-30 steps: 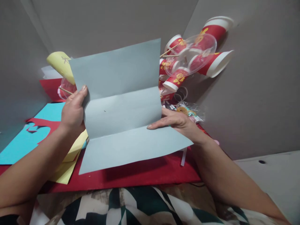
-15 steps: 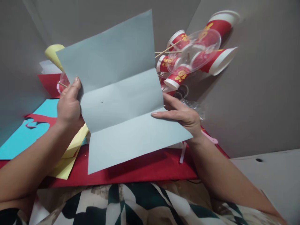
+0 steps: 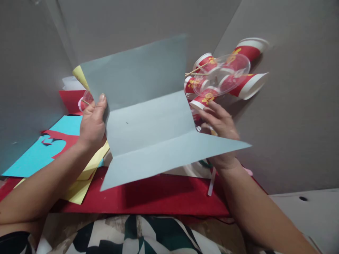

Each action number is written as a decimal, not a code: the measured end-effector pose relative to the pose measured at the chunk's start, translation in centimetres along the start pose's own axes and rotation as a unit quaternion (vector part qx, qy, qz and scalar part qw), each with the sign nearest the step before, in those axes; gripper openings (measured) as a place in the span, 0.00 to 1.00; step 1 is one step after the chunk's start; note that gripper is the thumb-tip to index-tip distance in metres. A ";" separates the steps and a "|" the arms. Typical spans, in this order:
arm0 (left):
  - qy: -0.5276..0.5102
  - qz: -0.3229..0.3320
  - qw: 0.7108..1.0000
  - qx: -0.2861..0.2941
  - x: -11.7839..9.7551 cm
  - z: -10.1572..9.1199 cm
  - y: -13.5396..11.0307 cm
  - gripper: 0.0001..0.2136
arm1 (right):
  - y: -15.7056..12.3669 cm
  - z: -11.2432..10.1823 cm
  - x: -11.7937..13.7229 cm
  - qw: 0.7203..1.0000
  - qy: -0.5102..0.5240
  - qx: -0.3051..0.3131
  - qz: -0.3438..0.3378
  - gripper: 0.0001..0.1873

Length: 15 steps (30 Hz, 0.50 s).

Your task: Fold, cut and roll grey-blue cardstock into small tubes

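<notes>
A light grey-blue sheet of paper [image 3: 150,123] with two crosswise creases is held up before me. Its lower panel bends forward at the crease, and its upper panel tilts back. My left hand [image 3: 93,121] pinches the sheet's left edge, thumb in front and fingers hidden behind. By the right edge, my right hand [image 3: 221,123] has its fingers apart and holds nothing visible. The pointed corner of the lower panel passes in front of its palm. Just beyond those fingers is a red and white paper cup [image 3: 203,100].
Several more paper cups are joined around a clear plastic disc [image 3: 235,70] with wooden sticks [image 3: 197,70]. On the red-covered table [image 3: 159,197] lie blue card [image 3: 23,160], red paper scraps [image 3: 70,141] and yellow paper [image 3: 79,190]. Grey walls [image 3: 296,116] stand close behind.
My right hand has let go of the sheet's right edge and opened. The lower panel now folds forward more sharply. My view has shifted, with the background lower and a little to the right.
</notes>
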<state>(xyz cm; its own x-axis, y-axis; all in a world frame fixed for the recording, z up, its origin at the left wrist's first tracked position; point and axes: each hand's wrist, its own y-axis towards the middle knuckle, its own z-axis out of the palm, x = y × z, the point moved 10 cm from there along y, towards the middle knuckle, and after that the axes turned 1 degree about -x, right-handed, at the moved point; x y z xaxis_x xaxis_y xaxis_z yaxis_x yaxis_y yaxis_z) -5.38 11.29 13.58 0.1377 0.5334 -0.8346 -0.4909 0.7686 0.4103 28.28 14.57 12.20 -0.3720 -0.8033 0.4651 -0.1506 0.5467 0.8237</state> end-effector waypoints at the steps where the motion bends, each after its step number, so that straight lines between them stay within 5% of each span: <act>1: 0.010 -0.001 1.000 0.009 -0.1 0.2 -0.2 0.08 | 0.1 -0.8 -0.9 0.999 0.010 -0.035 0.034 0.23; 4: 0.028 0.003 0.999 0.033 -0.3 0.7 -0.8 0.09 | 0.4 -3.4 -2.0 0.989 -0.055 -0.124 0.059 0.23; 8: 0.056 0.026 0.997 0.046 -0.3 0.7 -1.4 0.11 | 1.4 -4.0 -0.3 0.973 -0.199 -0.116 0.003 0.28; 11: 0.092 0.010 0.993 0.078 0.4 1.1 -1.7 0.13 | 1.4 -3.8 -1.0 0.992 -0.021 -0.109 0.065 0.23; 15: 0.101 -0.069 0.980 0.154 2.3 2.4 -2.6 0.15 | 0.1 0.7 -3.4 0.942 0.250 0.006 0.223 0.16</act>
<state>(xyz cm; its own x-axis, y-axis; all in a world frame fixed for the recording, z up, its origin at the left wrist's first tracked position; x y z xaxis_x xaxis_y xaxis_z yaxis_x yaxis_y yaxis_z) -1.70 11.44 11.48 -0.0036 0.3611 -0.9325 -0.1915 0.9150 0.3551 28.89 17.49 10.44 0.0773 -0.5018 0.8615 -0.0929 0.8567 0.5073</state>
